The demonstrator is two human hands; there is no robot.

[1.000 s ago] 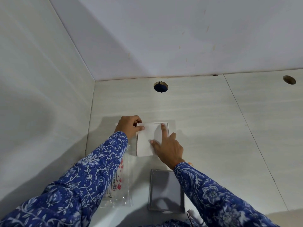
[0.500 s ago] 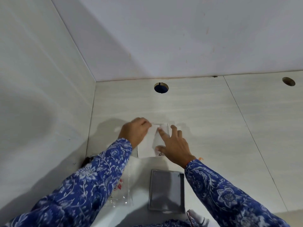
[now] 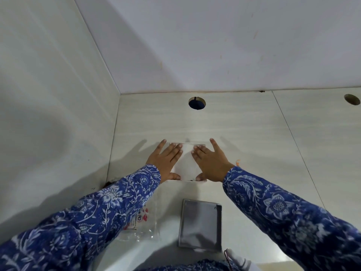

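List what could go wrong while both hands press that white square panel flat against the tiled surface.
1. The left hand and right hand press the white panel with straight fingers and grip nothing. If it is not fixed, it may slip toward the gray plate below.
2. The hands cover both side edges, so a crooked fit could go unnoticed.
3. The left sleeve lies over the plastic bag and might drag it.

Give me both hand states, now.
Left hand: open, flat, pressing on the white plate.
Right hand: open, flat, pressing on the same plate.
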